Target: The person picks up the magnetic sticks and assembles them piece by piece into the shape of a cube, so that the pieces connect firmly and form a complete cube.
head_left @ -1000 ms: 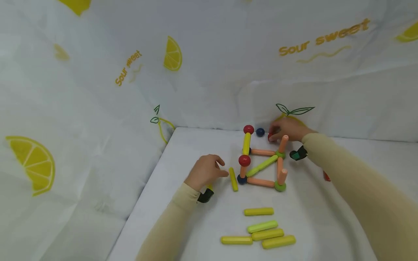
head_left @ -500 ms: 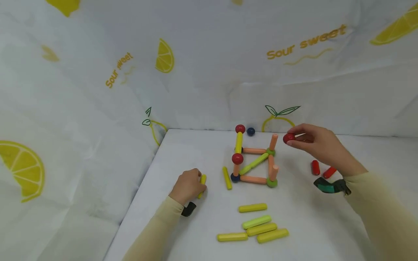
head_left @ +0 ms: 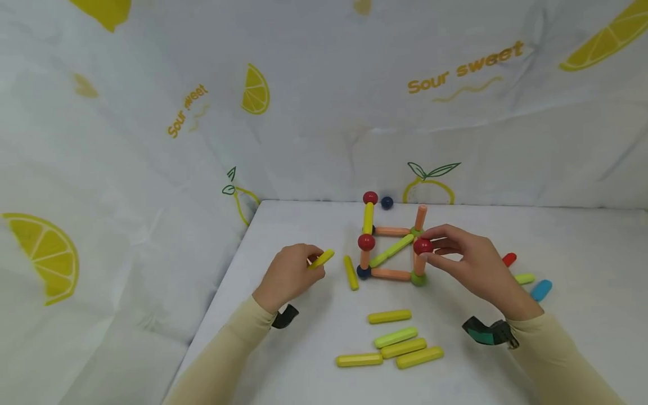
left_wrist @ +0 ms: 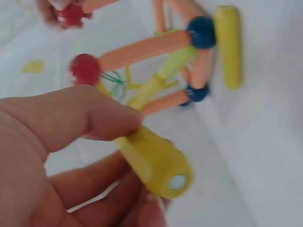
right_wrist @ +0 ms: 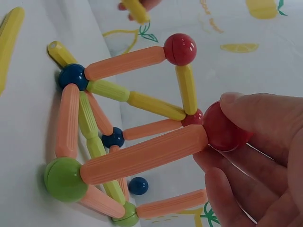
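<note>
My right hand (head_left: 473, 261) pinches a red ball (right_wrist: 225, 127) between thumb and fingers. That ball touches the top of the near right upright, a peach magnetic stick (right_wrist: 147, 153) standing on a green ball (right_wrist: 66, 178). In the left wrist view a yellow magnetic stick (left_wrist: 154, 163) is pinched by my left hand (head_left: 291, 274), held above the table left of the frame. Two other red balls (head_left: 367, 242) cap the left uprights, with a yellow stick (head_left: 368, 218) joining them. Across the base runs a light green stick (head_left: 392, 251). The far right peach upright (head_left: 421, 217) has a bare top.
One yellow stick (head_left: 351, 273) lies just left of the frame. Several yellow and light green sticks (head_left: 403, 347) lie in front. A loose dark blue ball (head_left: 387, 203) sits at the back. Red, light green and blue pieces (head_left: 541, 290) lie right, partly behind my right hand.
My left hand has picked up a yellow stick from the table and raised it. My right hand has taken a red ball from the back and brought it onto the near right upright.
</note>
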Tool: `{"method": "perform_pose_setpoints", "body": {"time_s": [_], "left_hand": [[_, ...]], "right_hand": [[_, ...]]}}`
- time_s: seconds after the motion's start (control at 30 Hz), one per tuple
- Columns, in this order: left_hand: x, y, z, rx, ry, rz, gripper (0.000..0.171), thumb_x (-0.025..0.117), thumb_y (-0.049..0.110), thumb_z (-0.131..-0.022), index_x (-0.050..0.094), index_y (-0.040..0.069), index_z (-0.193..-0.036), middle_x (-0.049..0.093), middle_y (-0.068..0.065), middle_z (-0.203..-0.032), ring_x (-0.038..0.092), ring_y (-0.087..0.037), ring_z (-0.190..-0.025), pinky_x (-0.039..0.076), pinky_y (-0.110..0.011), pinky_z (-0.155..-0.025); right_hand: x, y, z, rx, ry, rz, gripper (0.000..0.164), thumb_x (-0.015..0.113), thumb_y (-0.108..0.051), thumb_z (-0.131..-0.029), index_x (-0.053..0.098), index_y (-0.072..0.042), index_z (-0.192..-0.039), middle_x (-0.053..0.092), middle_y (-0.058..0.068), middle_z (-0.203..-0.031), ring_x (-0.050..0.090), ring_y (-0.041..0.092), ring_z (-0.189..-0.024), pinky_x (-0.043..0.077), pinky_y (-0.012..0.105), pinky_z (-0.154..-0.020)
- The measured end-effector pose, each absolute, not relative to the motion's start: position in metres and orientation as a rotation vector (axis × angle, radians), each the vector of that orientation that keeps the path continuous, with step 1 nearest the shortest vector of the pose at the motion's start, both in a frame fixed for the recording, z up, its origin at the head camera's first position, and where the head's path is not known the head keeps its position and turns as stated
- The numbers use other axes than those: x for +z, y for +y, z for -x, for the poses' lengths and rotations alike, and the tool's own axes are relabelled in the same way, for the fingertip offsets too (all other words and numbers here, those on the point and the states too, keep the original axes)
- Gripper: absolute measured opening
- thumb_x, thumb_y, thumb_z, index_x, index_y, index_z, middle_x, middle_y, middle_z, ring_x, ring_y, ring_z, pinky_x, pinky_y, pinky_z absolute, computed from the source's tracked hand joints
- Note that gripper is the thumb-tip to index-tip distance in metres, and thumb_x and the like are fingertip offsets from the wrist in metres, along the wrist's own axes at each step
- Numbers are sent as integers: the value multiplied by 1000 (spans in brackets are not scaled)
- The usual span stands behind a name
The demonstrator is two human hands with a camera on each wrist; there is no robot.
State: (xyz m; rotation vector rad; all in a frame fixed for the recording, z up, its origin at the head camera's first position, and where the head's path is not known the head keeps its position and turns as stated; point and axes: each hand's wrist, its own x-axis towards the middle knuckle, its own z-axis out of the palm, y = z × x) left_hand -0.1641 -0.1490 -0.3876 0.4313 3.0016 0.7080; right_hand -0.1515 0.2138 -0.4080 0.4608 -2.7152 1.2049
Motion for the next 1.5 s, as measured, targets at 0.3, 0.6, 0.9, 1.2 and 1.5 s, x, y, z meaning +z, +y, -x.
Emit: {"method": "perform_pose_setpoints", "body": {"time_s": [0.3,0.6,0.9,1.2,1.5], "left_hand": [[-335,-76,175,571,2903,-1241,36,75,23,-103,74,21,-139,72,5,-106,60,-9,-88,52,-23,-76],[-342,-26,197,256,2823,-1344,33,77,25,-103,77,16,-134,77,3,-116,66,-9,-94,53,-17,-80],[-344,-27,202,255,2842,-1322,36,76,26,-103,76,17,-138,77,3,-117,65,-10,-94,52,-18,-80],[-352,-30,206,229,2853,-1286,40,74,22,-104,72,20,-143,76,3,-111,62,-10,-88,50,-20,-75],[-356,-32,206,206,2850,-1291,37,71,21,-105,73,18,-141,76,2,-110,64,-11,-88,51,-22,-77]], "right_hand": [[-410,217,149,1289,-2695,-463,36,81,-21,-99,66,-16,-131,75,7,-124,77,28,-106,55,12,-85],[-413,212,152,1326,-2685,-502,35,81,-18,-99,64,-16,-130,76,5,-124,78,25,-104,59,17,-88],[-414,216,155,1296,-2696,-495,35,81,-17,-99,64,-15,-129,77,5,-123,78,25,-105,62,25,-90],[-414,218,154,1313,-2677,-496,35,81,-17,-99,65,-14,-130,76,8,-124,77,27,-106,57,14,-87],[-416,218,156,1323,-2694,-490,35,79,-19,-101,63,-14,-131,74,7,-126,75,27,-109,58,15,-89]]}}
